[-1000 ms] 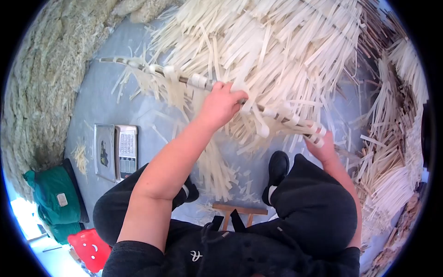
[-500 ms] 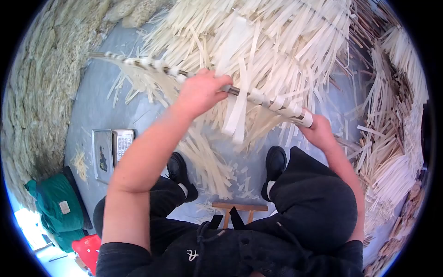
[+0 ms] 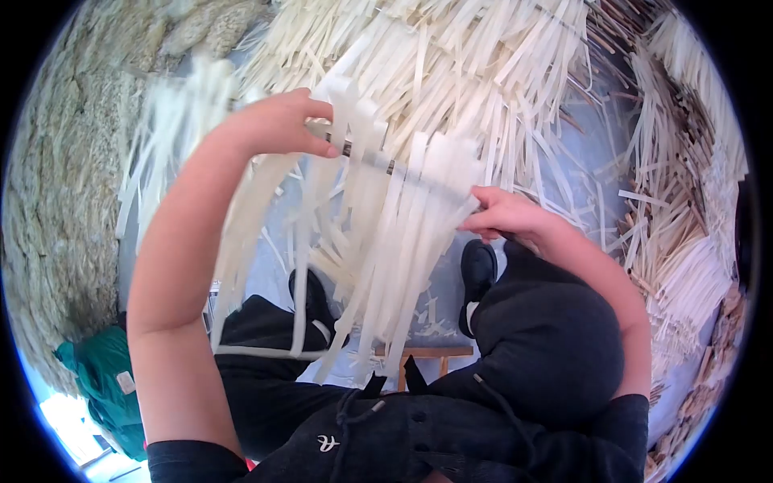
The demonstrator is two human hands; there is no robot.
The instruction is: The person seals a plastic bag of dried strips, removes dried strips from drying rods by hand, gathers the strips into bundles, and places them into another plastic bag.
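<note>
The left hand (image 3: 282, 122) curls round a slim rod (image 3: 390, 167), its thumb and fingers parted across it and closing on it; the right hand (image 3: 511, 213) pinches the rod's near end between thumb and fingertips. The rod slants down from the left hand to the right, with pale strips (image 3: 382, 258) draped over it, between and below both hands. More strips, blurred, hang beyond the left hand.

To handle this well, I'd say both grips should be firm but light, so the rod can move without the strips sliding towards the lower, right-hand end. Smooth, small movements would suit the load better than jerks, since the strips look light and apt to tangle. The lowest ones hang close to the lap, where one bends sideways below the left hand, so a little more height would likely help them fall free.

By count, there are two hands, one held rod, two dark shoes (image 3: 478, 270) below the hands, one wooden stool (image 3: 435, 352) nearer the body than either hand, and one green bag (image 3: 105, 390) below and outside the left hand. The strips on the rod overlap too much to count, as do those in the heap (image 3: 459, 56) beyond both hands and the thin brown sticks (image 3: 684, 133) out past the right hand
</note>
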